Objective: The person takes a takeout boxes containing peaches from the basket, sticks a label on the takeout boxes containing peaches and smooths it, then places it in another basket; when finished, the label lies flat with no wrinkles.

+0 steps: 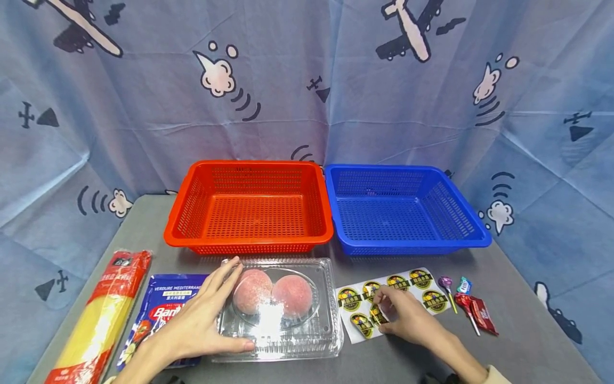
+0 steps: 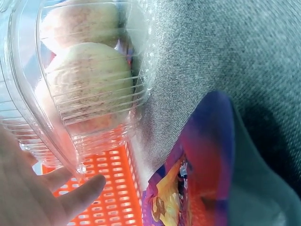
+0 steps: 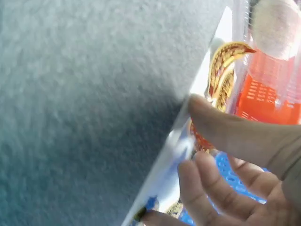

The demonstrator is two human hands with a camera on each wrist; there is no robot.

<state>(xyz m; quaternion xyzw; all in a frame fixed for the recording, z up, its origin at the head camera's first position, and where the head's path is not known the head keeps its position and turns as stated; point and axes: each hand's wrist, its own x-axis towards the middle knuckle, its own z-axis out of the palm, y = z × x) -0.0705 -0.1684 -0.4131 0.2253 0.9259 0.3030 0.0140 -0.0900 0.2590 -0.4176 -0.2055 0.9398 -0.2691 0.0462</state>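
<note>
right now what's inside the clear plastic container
Two pink, peach-like fruits sit inside the container. What lies directly beneath them is covered, and glare masks a small patch.

In the head view, the lower picture edge cuts off the near end of the yellow pack (image 1: 103, 320) at the left edge of the table (image 1: 532, 352), and the left hand (image 1: 206, 320) hides part of the pouch (image 1: 165, 290) nearby. Glare washes out a patch of the clear box (image 1: 307, 345), while the right hand (image 1: 410, 318) covers some of the sheet (image 1: 346, 319); whether it pinches a sticker cannot be told. Lettering on the sweets (image 1: 483, 316) toward the table's right edge is too small to read.
</note>
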